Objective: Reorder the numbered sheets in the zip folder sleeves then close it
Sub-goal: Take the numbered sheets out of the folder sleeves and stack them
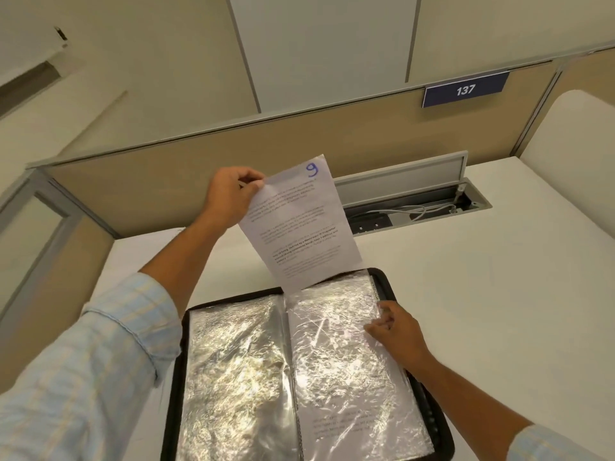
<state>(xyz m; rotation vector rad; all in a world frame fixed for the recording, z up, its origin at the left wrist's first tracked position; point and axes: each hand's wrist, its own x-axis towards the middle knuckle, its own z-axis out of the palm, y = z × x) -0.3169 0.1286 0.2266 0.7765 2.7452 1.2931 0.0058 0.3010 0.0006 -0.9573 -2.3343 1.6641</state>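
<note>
A black zip folder lies open on the white desk, its shiny clear sleeves spread left and right. My left hand pinches the top left corner of a printed sheet marked with a blue 9, held upright above the folder. The sheet's lower edge meets the top of the right-hand sleeve; whether it is inside the sleeve I cannot tell. My right hand rests on that sleeve's upper right edge, fingers pressing the plastic. Another printed sheet shows faintly through the right sleeve.
An open cable hatch with white cords sits in the desk behind the folder. A tan partition bearing a blue sign 137 bounds the desk at the back. White desk surface extends to the right.
</note>
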